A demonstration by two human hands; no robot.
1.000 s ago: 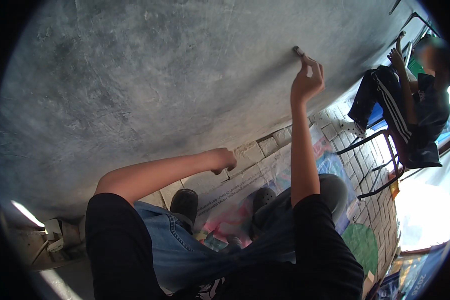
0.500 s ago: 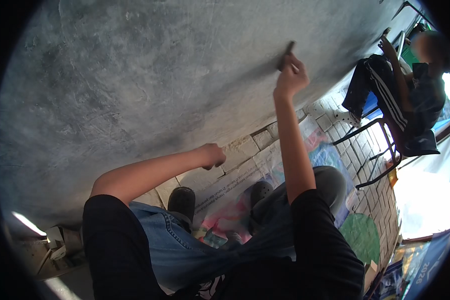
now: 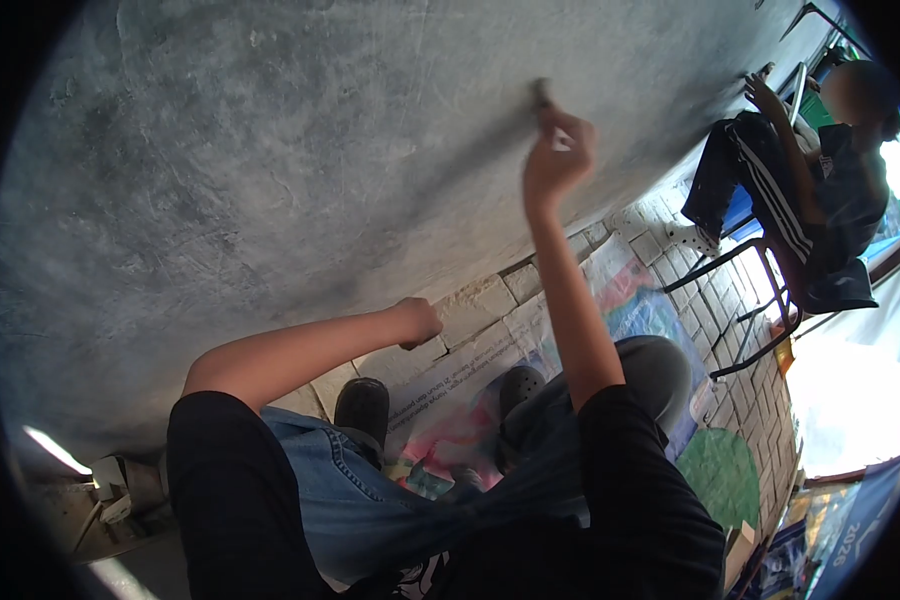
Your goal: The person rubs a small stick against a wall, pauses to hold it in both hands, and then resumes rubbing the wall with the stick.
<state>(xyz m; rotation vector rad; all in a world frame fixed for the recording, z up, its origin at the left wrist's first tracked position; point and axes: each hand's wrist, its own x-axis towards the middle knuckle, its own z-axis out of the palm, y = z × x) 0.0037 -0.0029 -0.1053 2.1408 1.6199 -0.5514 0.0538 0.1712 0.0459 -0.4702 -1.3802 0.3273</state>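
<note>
"What has just changed?"

"The right hand [image 3: 558,165] has shifted along the grey wall [image 3: 300,150], toward the person's left. The small dark object [image 3: 541,92] has gone with it, so a different patch of wall now lies beside it."

"How is that grip?"

"Narrow: thumb and fingers pinch the object, and its end sticks out beyond the fingertips. It is too blurred to name, and I cannot tell whether it touches the wall."

"Where does it sit?"

"Well up from the wall's lower edge, where the brick floor [image 3: 482,305] begins. A shadow runs from it down the wall."

"And the left hand [image 3: 416,322]?"

"Hardly changed. Its grip is curled closed, near the wall's lower edge, and nothing shows in it; I cannot see inside the fist."

"Anything around them?"

"A printed sheet [image 3: 450,395] on the floor, under the person's shoes. Beyond its far edge another person sits on a chair [image 3: 792,325], with one hand [image 3: 763,95] raised near the wall, apart from the right hand."
</note>
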